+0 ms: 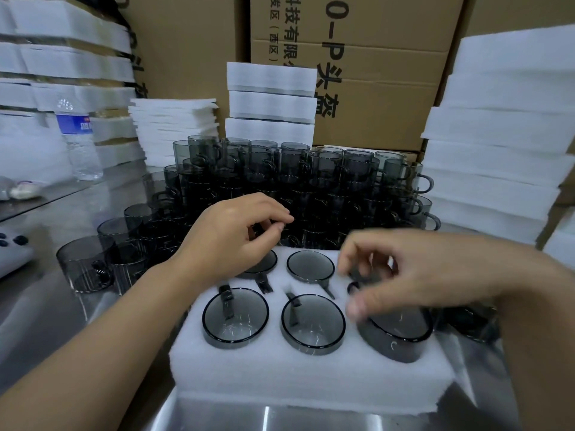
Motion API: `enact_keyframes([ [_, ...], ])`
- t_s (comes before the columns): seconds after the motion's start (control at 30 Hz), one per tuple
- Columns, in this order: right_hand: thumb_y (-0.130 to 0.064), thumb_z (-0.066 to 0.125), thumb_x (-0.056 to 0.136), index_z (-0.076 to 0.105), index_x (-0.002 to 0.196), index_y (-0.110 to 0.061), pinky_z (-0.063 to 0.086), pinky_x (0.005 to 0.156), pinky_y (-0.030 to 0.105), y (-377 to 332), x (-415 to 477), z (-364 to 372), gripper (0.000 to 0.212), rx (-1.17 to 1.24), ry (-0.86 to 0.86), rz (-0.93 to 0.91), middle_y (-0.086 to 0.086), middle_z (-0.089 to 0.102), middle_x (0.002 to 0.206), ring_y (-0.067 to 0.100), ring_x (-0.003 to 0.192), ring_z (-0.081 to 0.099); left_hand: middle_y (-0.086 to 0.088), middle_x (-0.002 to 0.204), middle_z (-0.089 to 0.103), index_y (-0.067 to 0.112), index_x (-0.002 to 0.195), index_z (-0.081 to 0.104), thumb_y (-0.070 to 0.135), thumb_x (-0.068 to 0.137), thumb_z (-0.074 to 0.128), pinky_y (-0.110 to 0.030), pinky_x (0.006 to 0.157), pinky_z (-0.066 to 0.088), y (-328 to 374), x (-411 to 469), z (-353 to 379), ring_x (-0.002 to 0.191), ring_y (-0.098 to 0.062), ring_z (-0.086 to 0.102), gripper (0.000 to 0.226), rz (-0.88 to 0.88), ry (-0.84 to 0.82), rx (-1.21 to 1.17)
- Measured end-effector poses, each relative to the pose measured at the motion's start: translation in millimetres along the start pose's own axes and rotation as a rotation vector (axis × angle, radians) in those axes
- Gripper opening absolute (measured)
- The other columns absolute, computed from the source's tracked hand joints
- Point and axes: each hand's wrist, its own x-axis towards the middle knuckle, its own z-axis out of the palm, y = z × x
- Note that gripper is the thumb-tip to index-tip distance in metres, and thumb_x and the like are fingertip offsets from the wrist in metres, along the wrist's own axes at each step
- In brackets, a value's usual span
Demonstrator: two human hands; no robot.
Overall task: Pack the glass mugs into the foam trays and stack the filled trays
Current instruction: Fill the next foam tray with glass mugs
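Spanning the foreground, a steel bench (pixel 62 321) is shown, on which every item is carried. Cardboard boxes (pixel 373 98) are ranked along the rear. White foam stacks (pixel 497 150) are piled high at the right.

A tiered mug pile (pixel 295 181) of smoked glass is built up just behind the foam tray (pixel 280 377), which is placed at centre front. Level seating is seen for the front-left mug (pixel 235 315), the front-middle mug (pixel 312 325) and the back-middle mug (pixel 310 266). The back-left mug (pixel 264 265) is partly covered. The front-right mug (pixel 401 340) is tilted, with one side raised proud of the foam. The back-right pocket is hidden.

The left hand (pixel 230 234) is held above the back-left mug, its fingers (pixel 273 213) curled and thumb tip set against forefinger. Whether anything is pinched cannot be told against the dark glass. The right hand (pixel 420 275) is blurred, with its thumb at the rim of the tilted mug. Its grip cannot be told.

Three hazards are judged likely:
- If the tilted mug is left unseated, a tray stacked on top may be rocked and the rim chipped.
- If the mug is forced down askew, its handle may be jammed against the foam.
- The mug pile may be toppled by a careless wrist, since it is stood so near the tray.
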Motion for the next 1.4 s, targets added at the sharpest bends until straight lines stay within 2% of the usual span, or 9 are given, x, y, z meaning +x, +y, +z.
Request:
enact_keyframes([
  [0.07,-0.098,0.04,0.044,0.059,0.094,-0.044,0.047,0.073,0.026,2,12,3,0.076,0.112,0.268,-0.035,-0.016,0.057,0.09,-0.002,0.078,0.054,0.014,0.1,0.068,0.018,0.099,0.074,0.018,0.086,0.059,-0.039,0.077,0.055,0,0,0,0.086,-0.011,0.067,0.02,0.005,-0.002,0.005],
  [0.13,-0.091,0.029,0.058,0.058,0.094,-0.042,0.042,0.088,0.027,1,24,10,0.067,0.185,0.43,-0.043,-0.018,0.055,0.101,-0.003,0.097,0.05,0.013,0.098,0.069,0.017,0.099,0.074,0.018,0.086,0.06,-0.039,0.076,0.055,0,0,0,0.085,-0.012,0.067,0.019,0.007,-0.004,0.006],
  [0.23,-0.084,0.017,0.064,0.052,0.109,-0.048,0.028,0.107,0.032,-5,33,24,0.067,0.155,0.351,-0.015,-0.016,0.047,0.129,0.004,0.127,0.033,0.011,0.093,0.07,0.018,0.099,0.074,0.019,0.085,0.059,-0.041,0.073,0.055,0,0,0,0.084,-0.013,0.067,0.02,-0.006,-0.016,0.004],
  [0.37,-0.082,0.009,0.061,0.036,0.141,-0.037,0.013,0.114,0.032,-9,40,37,0.096,-0.003,0.244,0.022,-0.013,0.027,0.15,0.005,0.139,0.013,0.013,0.091,0.072,0.02,0.098,0.075,0.022,0.085,0.06,-0.039,0.074,0.055,2,0,-1,0.085,-0.008,0.067,0.021,-0.025,-0.019,0.02],
  [0.5,-0.075,0.016,0.08,0.026,0.147,-0.034,0.003,0.118,0.04,-7,47,47,0.079,-0.123,0.186,0.06,-0.01,0.016,0.155,0.007,0.143,0.003,0.021,0.09,0.069,0.023,0.098,0.076,0.025,0.083,0.06,-0.034,0.075,0.057,3,0,-1,0.086,0.0,0.065,0.022,-0.048,-0.026,0.029],
  [0.83,-0.065,0.017,0.083,0.043,0.132,-0.031,0.021,0.107,0.027,-7,45,57,0.064,-0.231,0.317,-0.089,-0.012,0.046,0.129,0.006,0.123,0.03,0.015,0.08,0.073,0.025,0.089,0.077,0.038,0.083,0.059,-0.031,0.065,0.056,10,2,0,0.072,0.001,0.065,0.023,-0.028,-0.139,0.019],
  [1.1,-0.06,0.031,0.09,0.049,0.118,-0.031,0.034,0.09,0.028,-2,49,58,0.044,-0.152,0.358,-0.127,-0.011,0.051,0.113,0.007,0.103,0.039,0.015,0.079,0.07,0.029,0.092,0.076,0.053,0.081,0.047,-0.03,0.063,0.054,20,1,-7,0.074,-0.002,0.062,0.039,-0.026,-0.205,0.131],
  [1.27,-0.058,0.035,0.092,0.055,0.118,-0.032,0.034,0.092,0.026,-8,32,48,0.042,-0.162,0.382,-0.171,-0.015,0.051,0.115,0.003,0.106,0.039,0.009,0.08,0.068,0.02,0.084,0.076,0.037,0.086,0.058,-0.034,0.057,0.052,26,-4,-20,0.075,-0.015,0.063,0.025,0.068,-0.171,0.323],
  [1.4,-0.073,0.032,0.079,0.053,0.082,-0.039,0.034,0.077,0.021,-10,-8,33,0.04,-0.243,0.392,-0.216,-0.02,0.048,0.086,-0.002,0.086,0.041,0.018,0.058,0.056,0.034,0.06,0.063,0.064,0.077,0.045,-0.022,0.052,0.041,44,-14,-54,0.055,-0.001,0.053,0.038,-0.115,-0.214,0.183],
])
